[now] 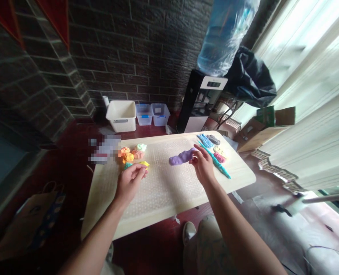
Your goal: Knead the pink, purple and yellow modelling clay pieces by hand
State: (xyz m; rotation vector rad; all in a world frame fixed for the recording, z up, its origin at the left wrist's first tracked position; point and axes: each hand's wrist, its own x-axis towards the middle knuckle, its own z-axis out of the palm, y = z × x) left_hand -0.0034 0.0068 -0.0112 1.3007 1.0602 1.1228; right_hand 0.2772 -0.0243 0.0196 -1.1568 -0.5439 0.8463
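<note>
My right hand (202, 162) is closed on one end of a lumpy purple clay roll (180, 158), held over the bubble wrap (160, 191) on the table. My left hand (130, 181) hovers at the left with fingers curled and tips together; whatever they may pinch is too small to make out. Just beyond those fingertips is a yellow clay piece (144, 164), and a teal lump (127, 165) is partly hidden behind the knuckles. Farther back sit orange (127, 157), peach (138, 154) and mint-green (141, 147) clay lumps. Beside my right hand lies a long turquoise clay strip (219, 165) with pointed ends.
Blue (205, 140), grey (214, 139), cream (217, 150) and pink (219, 157) clay pieces lie on the pale table (240, 173) at right. Behind stand a white bin (121, 116), clear boxes (160, 115) and a water dispenser (198, 103). A cardboard box (261, 131) is to the right.
</note>
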